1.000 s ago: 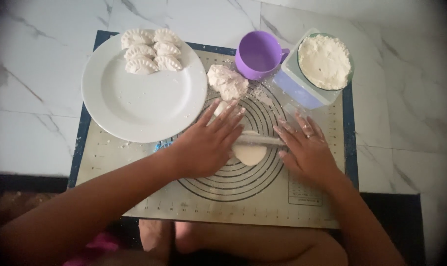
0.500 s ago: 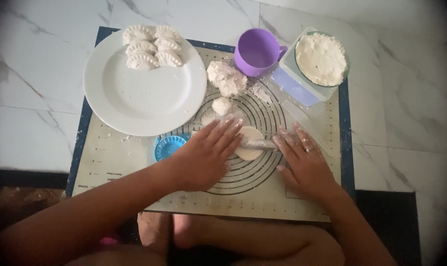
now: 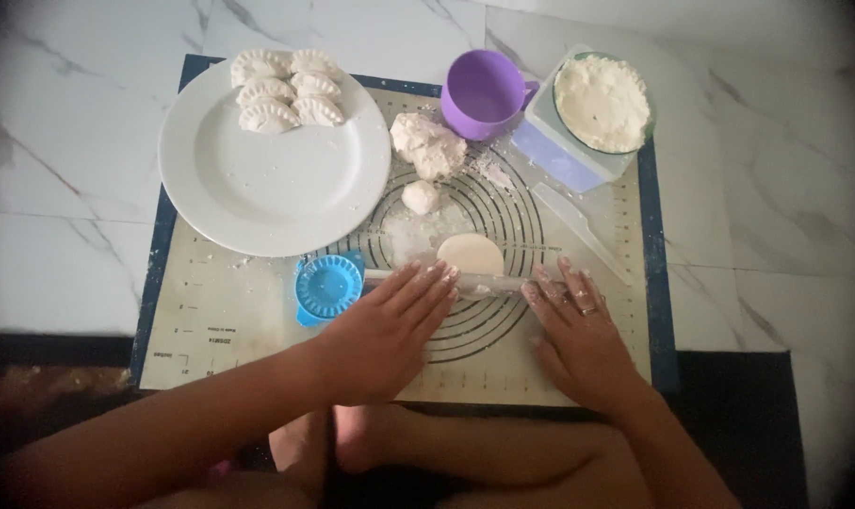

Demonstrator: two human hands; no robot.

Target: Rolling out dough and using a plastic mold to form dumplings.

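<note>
Head view, looking straight down: left hand (image 3: pixel 387 325) lies flat, fingers stretched out and close together, palm pressing down on a thin white rolling pin (image 3: pixel 474 283) that runs left-right across the baking mat (image 3: pixel 220 320). Right hand (image 3: pixel 578 330) also flat and open, fingers slightly spread, floury, a ring on one finger, fingertips on the pin's right end. Neither hand is curled around the pin; both just press on top of it. A flattened round dough disc (image 3: pixel 472 253) sits at the far side of the pin, touching it or partly under it, near the centre of the mat's printed circles. Blue dumpling press (image 3: pixel 326 286), lying open, just left of the pin's left tip, close to the left hand's fingers. Further up the mat: a small dough ball (image 3: pixel 420 197), then a bigger rough dough lump (image 3: pixel 429 144) beyond it. White plate (image 3: pixel 258 188) at upper left, overlapping the mat edge, with a cluster of shaped dumplings (image 3: pixel 281 90) at its far rim. Purple cup (image 3: pixel 484 92) right of the lump. Bowl of flour (image 3: pixel 603 102) sitting on a pale lilac box (image 3: pixel 564 155) at upper right. A clear flat scraper (image 3: pixel 578 221) lies diagonally on the mat near the right hand. Loose flour scattered around the mat centre. Marble floor (image 3: pixel 60 188) around the mat; person's bare feet at the bottom edge.
</note>
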